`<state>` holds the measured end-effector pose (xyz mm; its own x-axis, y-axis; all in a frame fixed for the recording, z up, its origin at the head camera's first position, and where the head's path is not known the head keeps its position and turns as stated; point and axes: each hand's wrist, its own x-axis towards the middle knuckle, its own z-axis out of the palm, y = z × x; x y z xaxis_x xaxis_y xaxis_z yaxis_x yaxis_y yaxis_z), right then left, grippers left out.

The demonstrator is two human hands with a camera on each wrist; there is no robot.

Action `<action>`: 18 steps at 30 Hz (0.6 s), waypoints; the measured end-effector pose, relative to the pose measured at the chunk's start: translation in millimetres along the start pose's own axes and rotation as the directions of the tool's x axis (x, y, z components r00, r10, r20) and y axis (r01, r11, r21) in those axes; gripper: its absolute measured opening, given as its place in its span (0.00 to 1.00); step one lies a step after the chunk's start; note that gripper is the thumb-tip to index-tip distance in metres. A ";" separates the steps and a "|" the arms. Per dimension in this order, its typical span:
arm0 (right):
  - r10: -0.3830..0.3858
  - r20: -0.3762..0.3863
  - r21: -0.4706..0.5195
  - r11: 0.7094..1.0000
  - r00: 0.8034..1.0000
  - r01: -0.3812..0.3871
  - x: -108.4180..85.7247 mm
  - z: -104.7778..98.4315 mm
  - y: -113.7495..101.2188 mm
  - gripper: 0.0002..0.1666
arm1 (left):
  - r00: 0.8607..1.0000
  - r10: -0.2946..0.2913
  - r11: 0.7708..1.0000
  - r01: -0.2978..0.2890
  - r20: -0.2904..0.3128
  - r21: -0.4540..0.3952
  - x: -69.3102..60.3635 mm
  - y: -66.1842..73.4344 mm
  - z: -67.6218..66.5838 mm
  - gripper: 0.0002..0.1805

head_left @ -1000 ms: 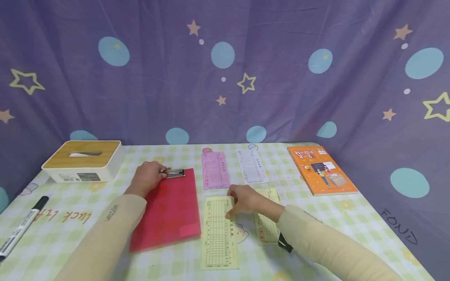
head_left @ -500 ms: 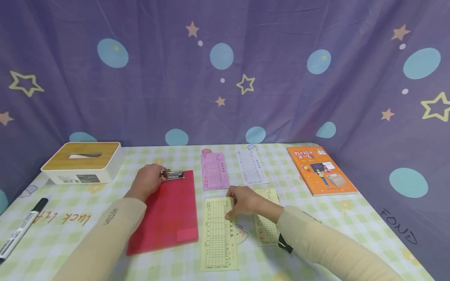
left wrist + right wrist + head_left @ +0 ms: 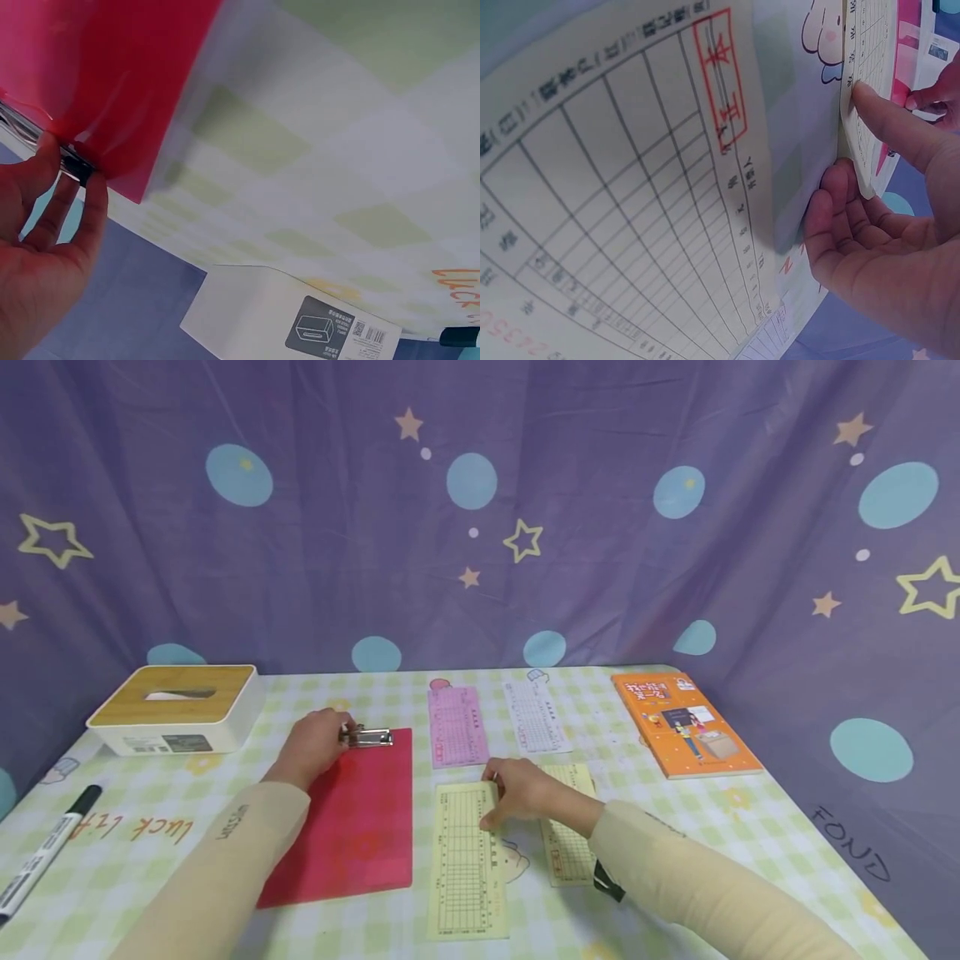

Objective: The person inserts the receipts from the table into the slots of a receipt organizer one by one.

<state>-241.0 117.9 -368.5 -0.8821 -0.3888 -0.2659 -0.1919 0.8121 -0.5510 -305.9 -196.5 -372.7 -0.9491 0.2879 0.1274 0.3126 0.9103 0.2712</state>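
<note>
My left hand (image 3: 311,743) grips the metal clip (image 3: 371,738) at the far end of a red clipboard (image 3: 360,818). In the left wrist view, thumb and fingers pinch the clip's end by the board's corner (image 3: 135,172). A yellow printed form (image 3: 461,868) lies right of the clipboard, and my right hand (image 3: 521,793) pinches its far right corner. The right wrist view shows the thumb on top of that form (image 3: 870,67) and fingers beneath its edge. A second yellow form (image 3: 573,852) lies partly hidden under my right forearm.
Beyond my right hand lie a pink form (image 3: 457,727) and a white form (image 3: 537,718). A tissue box (image 3: 176,714) and a marker (image 3: 48,856) are on the left. An orange book (image 3: 686,725) lies at right. Some black object (image 3: 607,882) shows beside the right sleeve.
The clipboard has slid slightly left, its near end most, with my left hand on its clip. A lighter patch at its near right corner no longer shows. My right hand has hardly moved.
</note>
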 end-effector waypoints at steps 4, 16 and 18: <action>-0.002 0.002 -0.009 1.000 1.000 0.002 0.4 0.3 -0.5 0.27 | 1.000 0.021 0.998 -0.020 -0.002 0.058 0.3 -0.6 0.4 0.07; -0.006 -0.008 -0.029 1.000 1.000 0.005 -1.0 -0.6 -1.5 0.23 | 0.999 0.021 0.987 -0.026 0.031 0.156 3.5 4.1 0.6 0.06; -0.016 -0.012 -0.028 0.999 1.000 0.016 -1.3 -0.6 -1.4 0.20 | 0.999 0.010 0.986 -0.017 0.041 0.166 4.2 5.2 0.6 0.06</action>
<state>-239.8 117.5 -367.0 -0.8838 -0.3968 -0.2478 -0.2176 0.8176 -0.5331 -308.3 -190.4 -371.3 -0.9466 0.3095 0.0906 0.3182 0.9420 0.1064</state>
